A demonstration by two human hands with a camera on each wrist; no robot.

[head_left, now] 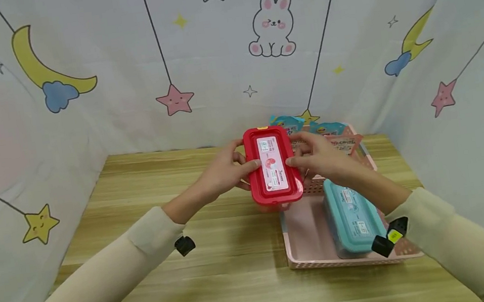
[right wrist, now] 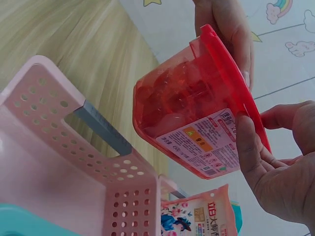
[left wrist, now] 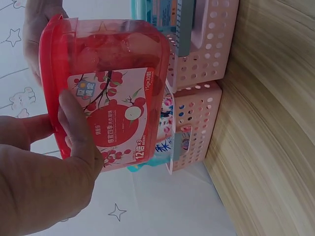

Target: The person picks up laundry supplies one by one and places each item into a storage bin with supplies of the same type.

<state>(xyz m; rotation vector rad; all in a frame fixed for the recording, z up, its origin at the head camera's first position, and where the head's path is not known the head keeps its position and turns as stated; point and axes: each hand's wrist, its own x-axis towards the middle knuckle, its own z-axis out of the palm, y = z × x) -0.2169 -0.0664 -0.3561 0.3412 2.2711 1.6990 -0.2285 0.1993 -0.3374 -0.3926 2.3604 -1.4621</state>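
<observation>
Held up between both hands is a red-lidded plastic tub of laundry pods [head_left: 273, 164], its clear red body showing the round pods inside. The left hand [head_left: 225, 171] grips the lid's left rim, thumb on the top face. On the opposite side the right hand [head_left: 323, 156] pinches the rim, thumb also on top. A printed label with red berries [left wrist: 123, 115] covers one side of the tub in the left wrist view. The tub is tilted, lid toward the head camera, above the table and by the left edge of a pink basket [head_left: 306, 237].
A teal lidded box [head_left: 355, 217] lies in the front basket, partly behind the right forearm. Behind it, a second pink basket [head_left: 367, 155] holds several printed bags [head_left: 344, 143]. The wooden table [head_left: 185, 281] reaches back to a patterned cloth [head_left: 219, 118].
</observation>
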